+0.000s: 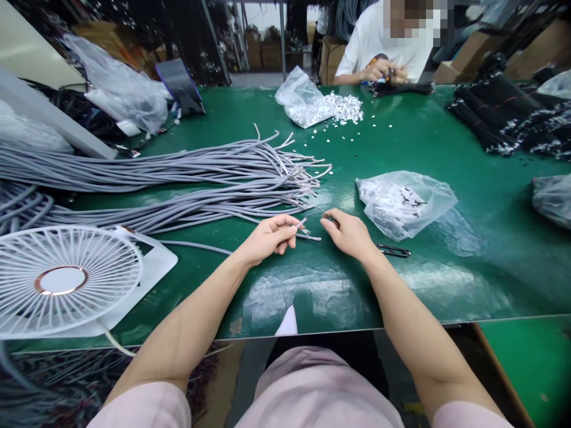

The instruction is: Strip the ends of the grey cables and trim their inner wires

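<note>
My left hand [273,239] is closed around the end of a grey cable [200,244]; its pale tip pokes out past the thumb and forefinger. My right hand [347,233] is closed too, with a thin dark rod-like piece [320,210] showing beyond its fingertips. Its kind I cannot make out. A small gap separates the hands. Just beyond them lie two long bundles of grey cables [196,202], their stripped, pale ends pointing right. A pair of black thread snips [393,250] rests beside my right wrist.
A clear bag of white and black small parts [401,205] lies to the right. Farther back, a bag [303,98] spills tiny silvery pieces. A white fan [66,279] stands at left. Across the green table [446,279], a person in white works near black cable bundles [504,113].
</note>
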Demonstrator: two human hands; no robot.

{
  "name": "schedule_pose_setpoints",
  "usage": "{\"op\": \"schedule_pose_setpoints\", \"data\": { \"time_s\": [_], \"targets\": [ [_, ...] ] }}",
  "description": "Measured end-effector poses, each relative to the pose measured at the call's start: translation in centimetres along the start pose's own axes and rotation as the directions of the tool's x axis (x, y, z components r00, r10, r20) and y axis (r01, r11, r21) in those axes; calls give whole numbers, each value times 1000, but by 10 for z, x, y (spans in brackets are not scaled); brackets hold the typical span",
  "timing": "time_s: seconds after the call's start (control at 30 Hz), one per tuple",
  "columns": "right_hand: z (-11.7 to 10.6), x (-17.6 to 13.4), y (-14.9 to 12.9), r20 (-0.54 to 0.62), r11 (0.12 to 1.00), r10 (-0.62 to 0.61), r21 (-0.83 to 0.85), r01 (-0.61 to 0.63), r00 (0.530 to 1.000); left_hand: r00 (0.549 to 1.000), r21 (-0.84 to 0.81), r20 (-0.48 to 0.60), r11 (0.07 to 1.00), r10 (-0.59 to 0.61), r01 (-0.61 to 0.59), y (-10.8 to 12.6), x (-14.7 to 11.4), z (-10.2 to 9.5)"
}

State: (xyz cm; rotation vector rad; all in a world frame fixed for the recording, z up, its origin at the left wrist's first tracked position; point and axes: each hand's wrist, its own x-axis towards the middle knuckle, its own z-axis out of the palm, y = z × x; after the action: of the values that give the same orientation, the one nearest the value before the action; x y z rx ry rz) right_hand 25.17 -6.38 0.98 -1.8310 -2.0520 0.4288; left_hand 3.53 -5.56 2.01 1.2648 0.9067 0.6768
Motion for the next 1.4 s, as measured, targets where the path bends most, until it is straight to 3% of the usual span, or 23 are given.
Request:
{"op": "schedule_pose_setpoints", "data": {
  "time_s": [0.1, 0.27, 0.4, 0.6, 0.77, 0.93, 1.03, 1.1, 1.2, 1.27, 1.4],
  "targets": [
    [2, -3, -3, -11, 992, -104, 67, 105, 994, 1000, -17, -19, 1000, 14, -15, -1, 0, 0],
    [11, -3, -10, 126, 985, -113, -118, 128, 985, 998, 24, -28, 998, 64, -63, 0, -2, 0],
    [-6, -9, -2, 128, 974, -142, -160, 162, 981, 999, 55, -6, 997, 52, -52, 2, -3, 0],
    [-47, -53, 43, 163, 910, 3, -409, 65, 987, 999, 14, 51, 1000, 12, -12, 0, -1, 1],
    [-49, -78, 68, 173, 865, 105, -502, -4, 979, 999, 56, 21, 998, 24, -25, 1, -2, 3],
    [-48, -77, 72, 226, 968, 79, -249, -21, 971, 986, 162, -56, 976, 158, -147, 4, -5, 7],
    [-58, -70, 56, 143, 999, -38, 43, 32, 989, 958, 302, -111, 927, 265, -222, 5, -7, 12],
    [-66, -62, 35, 64, 945, -92, 321, 67, 994, 945, 371, -129, 898, 301, -235, 4, -8, 14],
    [-69, -43, -1, 66, 740, -129, 670, 52, 989, 920, 423, -153, 865, 360, -268, 3, -8, 14],
    [-61, -30, -20, 70, 677, -150, 734, 51, 986, 901, 452, -169, 843, 401, -291, 2, -8, 13],
    [-32, -18, -35, 97, 676, -122, 737, 11, 988, 878, 488, -187, 817, 441, -306, 2, -8, 11]
  ]
}}
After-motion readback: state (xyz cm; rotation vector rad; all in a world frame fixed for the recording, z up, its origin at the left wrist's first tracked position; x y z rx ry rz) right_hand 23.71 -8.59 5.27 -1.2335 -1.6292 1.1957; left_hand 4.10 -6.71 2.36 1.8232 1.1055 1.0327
